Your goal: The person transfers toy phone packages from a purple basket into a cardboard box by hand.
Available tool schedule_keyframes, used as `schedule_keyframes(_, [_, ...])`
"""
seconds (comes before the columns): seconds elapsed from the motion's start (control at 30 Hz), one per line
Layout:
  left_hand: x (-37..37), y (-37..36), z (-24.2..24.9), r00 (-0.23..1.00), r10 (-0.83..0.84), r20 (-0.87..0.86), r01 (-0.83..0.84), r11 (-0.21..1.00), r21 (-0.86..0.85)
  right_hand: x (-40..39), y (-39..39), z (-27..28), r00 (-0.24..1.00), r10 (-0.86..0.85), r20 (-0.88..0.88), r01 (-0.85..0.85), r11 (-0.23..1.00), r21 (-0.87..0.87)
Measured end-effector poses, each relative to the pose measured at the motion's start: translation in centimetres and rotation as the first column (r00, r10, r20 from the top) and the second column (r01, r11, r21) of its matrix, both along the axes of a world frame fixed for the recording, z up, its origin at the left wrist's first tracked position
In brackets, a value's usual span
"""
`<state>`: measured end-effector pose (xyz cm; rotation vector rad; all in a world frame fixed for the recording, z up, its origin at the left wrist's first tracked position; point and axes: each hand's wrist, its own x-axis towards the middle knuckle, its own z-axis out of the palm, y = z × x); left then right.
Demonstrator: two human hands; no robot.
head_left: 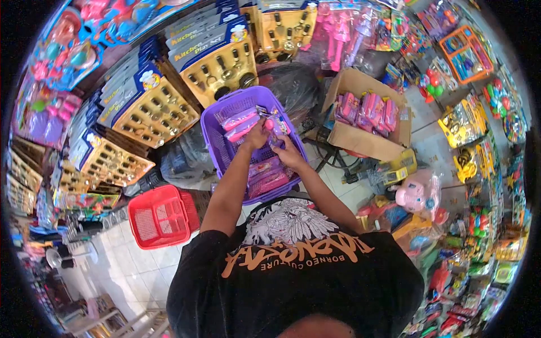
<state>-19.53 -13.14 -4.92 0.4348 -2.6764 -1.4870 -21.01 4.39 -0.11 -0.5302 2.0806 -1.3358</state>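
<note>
My left hand (257, 137) reaches into a purple plastic basket (213, 135), its fingers closed on a clear-wrapped pink toy pack (271, 121). Close beside it, my right hand (289, 154) is closed at the lower part of the same pack. Small details of the pack are hard to make out. Left of my left hand, more pink packs (239, 125) lie in the basket. Another group of wrapped pink packs (267, 176) lies at the basket's near end, below my hands.
An open cardboard box (366, 143) with several pink packs stands to the right. Red baskets (160, 217) sit on the tiled floor at left. Kitchen play sets (217, 62) line the far side. Bagged toys, including a pink one (414, 194), crowd the right.
</note>
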Motion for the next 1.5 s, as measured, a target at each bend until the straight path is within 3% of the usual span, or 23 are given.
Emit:
schedule_keyframes(0.1, [0.0,-0.3,-1.8,0.990,0.045,-0.132,-0.043,0.999,0.013,0.0,-0.3,-1.4,0.997,-0.071,0.003,0.071,0.987,-0.143])
schedule_keyframes(0.17, [0.0,-0.8,-2.6,0.980,0.072,-0.184,-0.098,0.986,-0.136,-0.3,-0.6,-2.0,0.995,-0.097,-0.027,0.091,0.980,-0.175])
schedule_keyframes(0.27, [1.9,-0.6,0.7,0.972,0.186,-0.145,-0.199,0.976,-0.084,-1.3,-1.3,-4.8,0.987,-0.072,-0.141,0.013,0.924,-0.381])
schedule_keyframes(0.3, [2.5,-0.5,2.8,0.971,0.195,-0.141,-0.208,0.975,-0.081,-0.7,-1.2,-2.2,0.992,-0.067,-0.108,0.011,0.892,-0.451])
schedule_keyframes(0.37, [4.1,0.0,6.0,0.932,0.298,-0.208,-0.252,0.942,0.223,-0.2,-1.3,2.5,0.990,-0.079,-0.113,0.013,0.869,-0.494])
schedule_keyframes(0.4, [4.5,-0.3,5.3,0.930,0.310,-0.196,-0.264,0.937,0.229,-0.2,-1.5,3.3,0.987,-0.103,-0.122,0.020,0.840,-0.542])
schedule_keyframes(0.47, [4.9,-1.4,3.7,0.819,0.402,-0.409,-0.334,0.914,0.231,-0.6,-2.0,3.8,0.986,-0.085,-0.145,-0.006,0.844,-0.537])
schedule_keyframes(0.5, [6.5,0.6,9.6,0.848,0.467,-0.249,-0.339,0.841,0.421,-0.4,-2.2,5.1,0.993,-0.033,-0.112,-0.028,0.865,-0.501])
schedule_keyframes(0.6, [7.3,0.6,8.4,0.732,0.560,-0.389,-0.375,0.807,0.455,-0.3,-3.3,5.1,0.991,0.013,-0.135,-0.077,0.873,-0.481])
schedule_keyframes(0.67, [8.4,0.4,8.3,0.738,0.609,-0.292,-0.446,0.764,0.467,-0.2,-4.0,5.0,0.977,0.034,-0.212,-0.130,0.879,-0.458])
schedule_keyframes(0.73, [9.3,0.3,8.7,0.692,0.594,-0.410,-0.442,0.798,0.410,0.1,-4.8,4.9,0.979,0.024,-0.201,-0.121,0.866,-0.485])
schedule_keyframes(0.8, [11.0,0.6,10.1,0.703,0.584,-0.406,-0.404,0.798,0.448,0.2,-5.2,4.8,0.982,0.057,-0.180,-0.142,0.852,-0.504])
schedule_keyframes(0.87, [12.7,0.7,11.8,0.789,0.577,-0.211,-0.416,0.755,0.507,0.1,-5.3,4.9,0.984,0.104,-0.147,-0.166,0.842,-0.513])
schedule_keyframes(0.93, [13.5,0.7,10.7,0.731,0.598,-0.328,-0.417,0.773,0.478,-0.2,-5.4,4.7,0.945,0.243,0.220,-0.082,0.824,-0.561])
schedule_keyframes(1.0, [14.7,0.5,10.0,0.650,0.652,-0.392,-0.476,0.750,0.459,-1.2,-4.4,3.8,0.932,0.295,0.209,-0.184,0.885,-0.428])
schedule_keyframes(1.03, [15.4,0.5,10.0,0.643,0.676,-0.360,-0.481,0.722,0.497,-2.3,-4.1,2.0,0.873,0.488,0.008,-0.473,0.850,-0.232])
schedule_keyframes(1.07, [15.9,0.7,10.2,0.637,0.684,-0.355,-0.488,0.714,0.501,-3.0,-3.6,0.9,0.720,0.679,-0.143,-0.683,0.730,0.022])
schedule_keyframes(1.1, [16.3,0.9,10.4,0.620,0.711,-0.333,-0.507,0.687,0.521,-3.1,-2.9,0.6,0.614,0.789,-0.024,-0.766,0.604,0.220])
schedule_keyframes(1.13, [16.8,1.0,10.7,0.603,0.735,-0.312,-0.523,0.659,0.541,-2.9,-2.3,0.2,0.610,0.792,-0.019,-0.770,0.598,0.224])
schedule_keyframes(1.2, [17.4,1.3,10.9,0.611,0.752,-0.246,-0.549,0.627,0.552,-2.2,-1.5,-0.8,0.281,0.957,0.071,-0.859,0.217,0.464])
schedule_keyframes(1.3, [17.7,1.4,10.4,0.588,0.774,-0.234,-0.532,0.588,0.610,-0.9,-1.6,-2.0,0.255,0.950,0.182,-0.813,0.109,0.572])
schedule_keyframes(1.4, [18.2,1.5,10.0,0.609,0.751,-0.255,-0.520,0.621,0.587,-0.7,-1.8,-1.7,0.256,0.963,0.086,-0.825,0.172,0.538])
schedule_keyframes(1.5, [18.4,1.5,10.5,0.628,0.748,-0.216,-0.513,0.606,0.608,-1.1,-2.4,-0.6,0.231,0.962,0.147,-0.850,0.126,0.511])
